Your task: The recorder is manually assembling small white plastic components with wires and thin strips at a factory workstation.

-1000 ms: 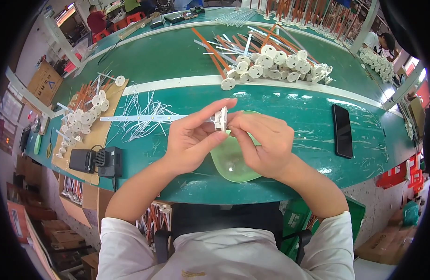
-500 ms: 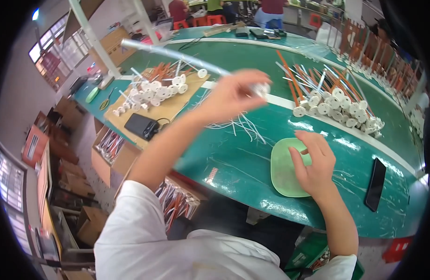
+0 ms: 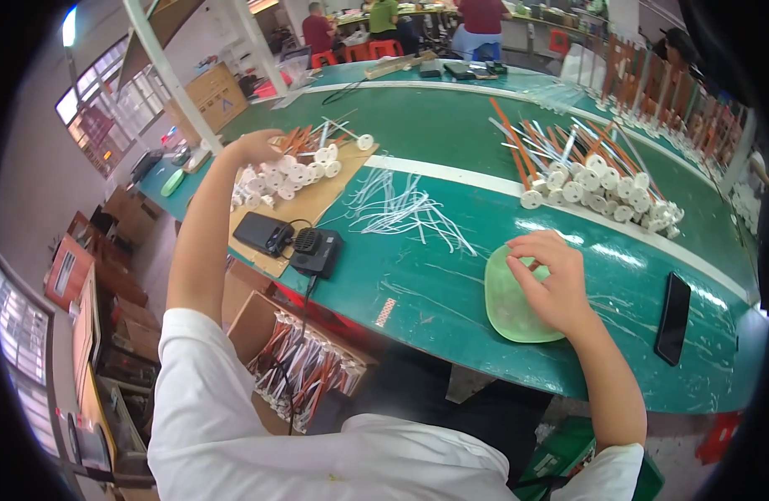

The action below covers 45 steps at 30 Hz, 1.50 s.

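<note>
Under the left hand [image 3: 255, 147], stretched far out to the side, lies a heap of white spools [image 3: 288, 174] on a cardboard sheet [image 3: 313, 200]; whether its fingers hold one I cannot tell. Nearer the body, the right hand [image 3: 551, 280] dips loosely curled fingers into a green dish [image 3: 505, 313], holding nothing I can make out, with thin white wires [image 3: 401, 209] between the two, within easy reach.

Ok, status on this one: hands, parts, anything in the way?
Left hand on the white spool pile on cardboard. Right hand in green dish. Loose white wires lie between, clear of both.
</note>
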Each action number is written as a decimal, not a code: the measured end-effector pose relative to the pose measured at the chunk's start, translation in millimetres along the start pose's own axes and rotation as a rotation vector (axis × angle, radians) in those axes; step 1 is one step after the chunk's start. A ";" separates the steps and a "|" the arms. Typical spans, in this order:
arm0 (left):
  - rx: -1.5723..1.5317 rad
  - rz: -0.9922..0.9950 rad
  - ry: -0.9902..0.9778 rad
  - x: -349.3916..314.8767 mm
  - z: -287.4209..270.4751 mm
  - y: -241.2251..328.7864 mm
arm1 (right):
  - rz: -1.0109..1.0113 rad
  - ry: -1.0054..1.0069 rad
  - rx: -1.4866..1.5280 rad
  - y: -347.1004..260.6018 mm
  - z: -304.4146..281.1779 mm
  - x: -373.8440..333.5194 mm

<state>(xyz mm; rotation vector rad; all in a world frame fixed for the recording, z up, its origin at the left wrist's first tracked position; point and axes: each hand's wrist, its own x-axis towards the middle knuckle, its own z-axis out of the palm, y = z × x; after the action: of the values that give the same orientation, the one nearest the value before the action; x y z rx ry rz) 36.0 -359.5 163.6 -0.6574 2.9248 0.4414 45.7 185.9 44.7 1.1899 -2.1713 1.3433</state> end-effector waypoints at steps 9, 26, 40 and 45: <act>-0.128 0.871 0.580 -57.1 158.0 200.7 | -0.085 -0.092 -0.020 6.9 2.6 -1.4; -0.989 0.846 -0.009 -103.3 250.2 304.6 | 0.344 0.271 -0.229 37.7 -17.4 -0.2; -0.773 1.104 0.146 -138.8 246.3 279.4 | -0.120 0.247 -0.130 2.8 -2.1 1.1; -0.827 1.038 0.150 -141.8 234.2 281.8 | -0.039 0.154 -0.010 8.2 -7.4 2.7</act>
<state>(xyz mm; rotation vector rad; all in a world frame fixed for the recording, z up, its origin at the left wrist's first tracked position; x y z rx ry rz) 51.7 12.2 37.1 0.9320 2.8733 1.7601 36.6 192.7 45.4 1.0815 -2.0349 1.3588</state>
